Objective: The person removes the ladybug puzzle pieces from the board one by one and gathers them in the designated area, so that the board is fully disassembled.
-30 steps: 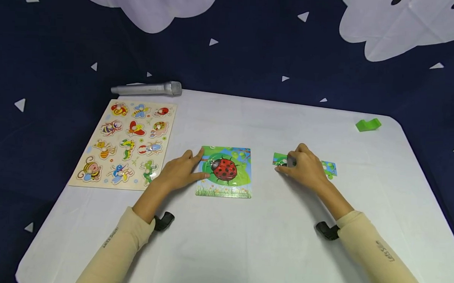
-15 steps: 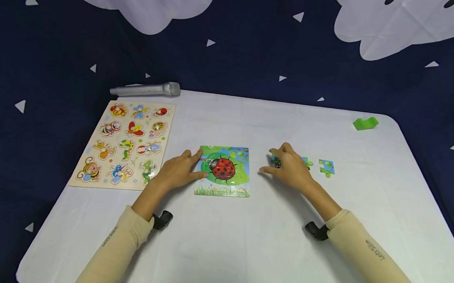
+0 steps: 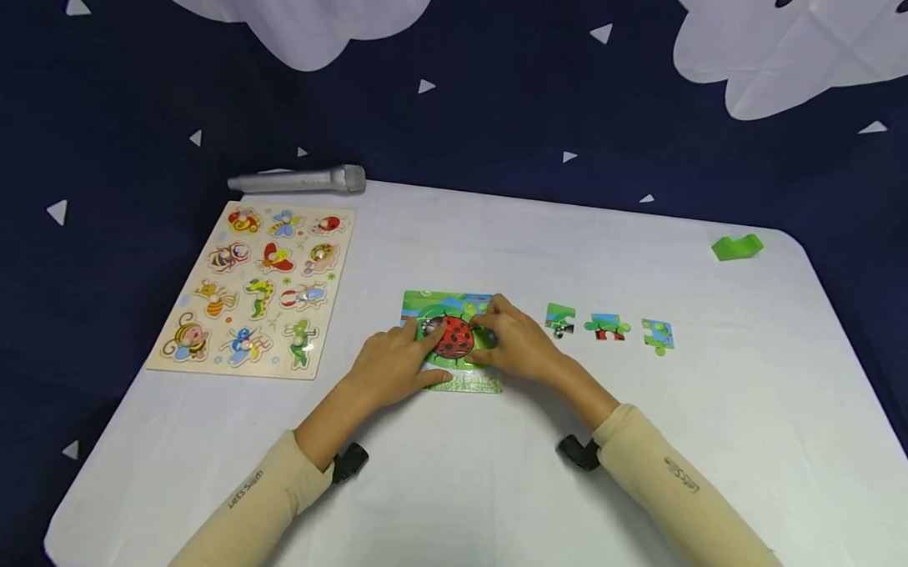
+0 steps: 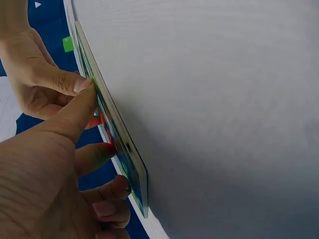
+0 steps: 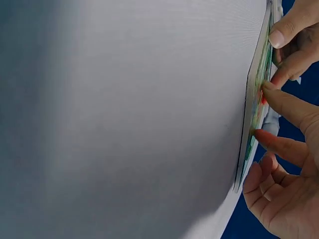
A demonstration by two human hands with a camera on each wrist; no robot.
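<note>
In the head view, the square ladybug jigsaw puzzle (image 3: 455, 335) lies flat on the table, partly hidden by both hands. My left hand (image 3: 389, 366) rests on its left side, with index fingertip on the ladybug and thumb near the lower grassy part. My right hand (image 3: 523, 343) touches the puzzle's right side, its thumb and index finger spread apart on the surface. In the right wrist view, those fingertips press on the puzzle's top (image 5: 256, 112); no raised piece shows between them. To its right lie three loose jigsaw pieces: a left one (image 3: 560, 318), a middle one (image 3: 608, 326) and a right one (image 3: 658, 336).
A wooden peg puzzle board (image 3: 253, 289) with insect figures lies to the left. Behind it is a silver microphone (image 3: 300, 180). A green block (image 3: 736, 247) sits at the far right of the white table (image 3: 447, 483). A dark curtain hangs behind.
My right hand has left the loose pieces and moved left onto the puzzle, uncovering all three. My left hand has shifted right, from the puzzle's left edge onto the ladybug.
</note>
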